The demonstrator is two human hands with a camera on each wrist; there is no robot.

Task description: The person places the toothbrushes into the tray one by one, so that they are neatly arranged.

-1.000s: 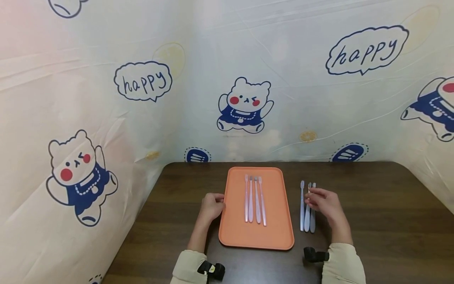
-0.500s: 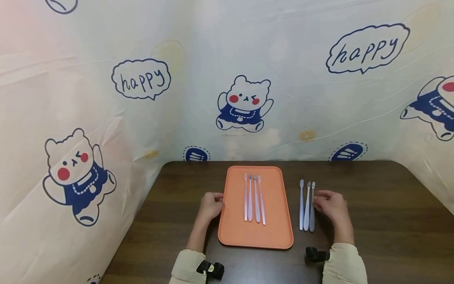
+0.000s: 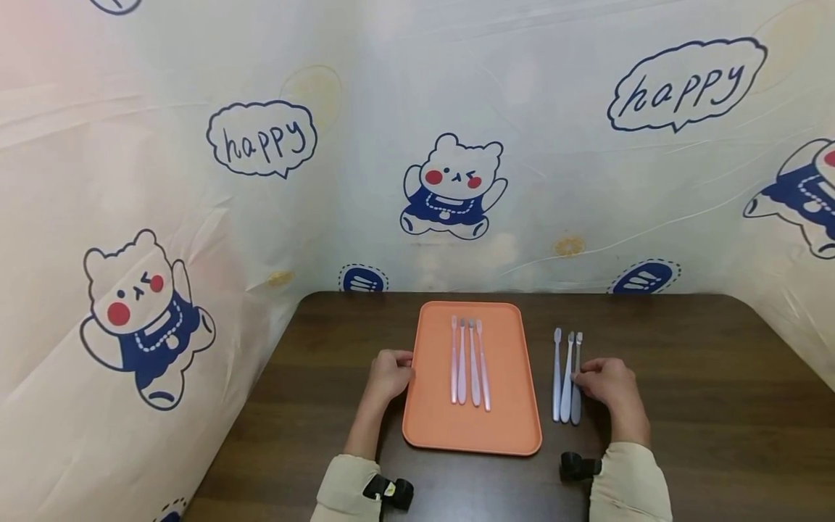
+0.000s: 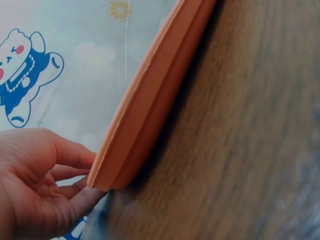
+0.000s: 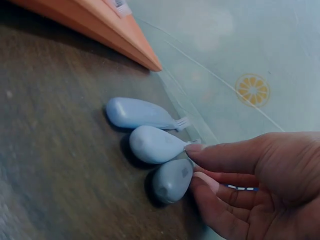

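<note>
An orange tray (image 3: 433, 428) lies on the table with several pale pink toothbrushes (image 3: 462, 377) side by side on it. My left hand (image 3: 390, 375) grips the tray's left rim between thumb and fingers, close up in the left wrist view. Right of the tray lie three more toothbrushes in a row: a blue one (image 3: 557, 384), a pale blue one (image 5: 152, 145) and a grey one (image 5: 172, 182). With thumb and fingertips, my right hand (image 3: 612, 380) pinches the grey toothbrush around its middle, coming from the right. Its bristle end is hidden by the hand in the right wrist view.
The dark wooden table (image 3: 704, 391) extends on both sides of the tray. Behind it hangs a pale curtain (image 3: 522, 130) printed with bears. Each sleeve carries a black wrist camera (image 3: 580, 466).
My right hand moved from over the pale blue and grey toothbrushes to their right side, then its fingertips closed onto the grey one. My left hand stays at the tray's rim.
</note>
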